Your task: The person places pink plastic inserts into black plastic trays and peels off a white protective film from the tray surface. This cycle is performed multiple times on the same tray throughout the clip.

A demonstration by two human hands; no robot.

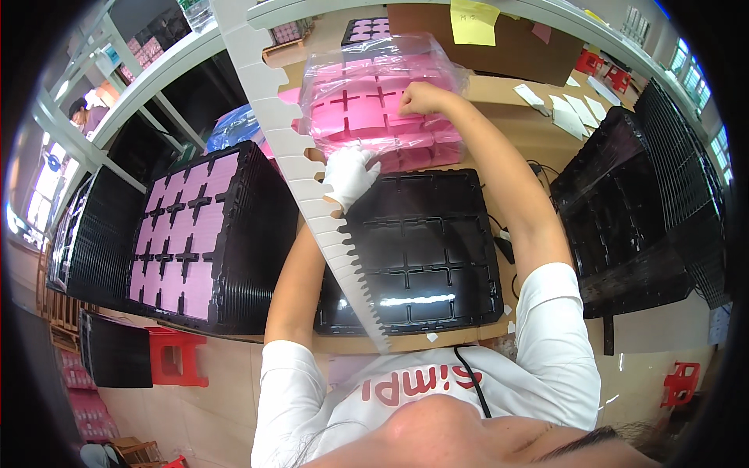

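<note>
Reaching away from the body, both hands meet at a clear plastic bag of pink cross-cut sheets (382, 101) lying toward the far edge of the tabletop (507, 109), just beyond an empty black tray (421, 249). The bare right hand (421, 99) is curled on top of the bag, fingers pinched together on the film. The left hand (351, 175), in a white glove, rests at the bag's near edge, fingers bent against it; whether it grips the film cannot be told. The bag's long axis runs left to right. A white notched strip (312, 179) crosses diagonally beside the gloved hand. Left of it, a black stack (250, 257) carries pink sheets (183, 234).
</note>
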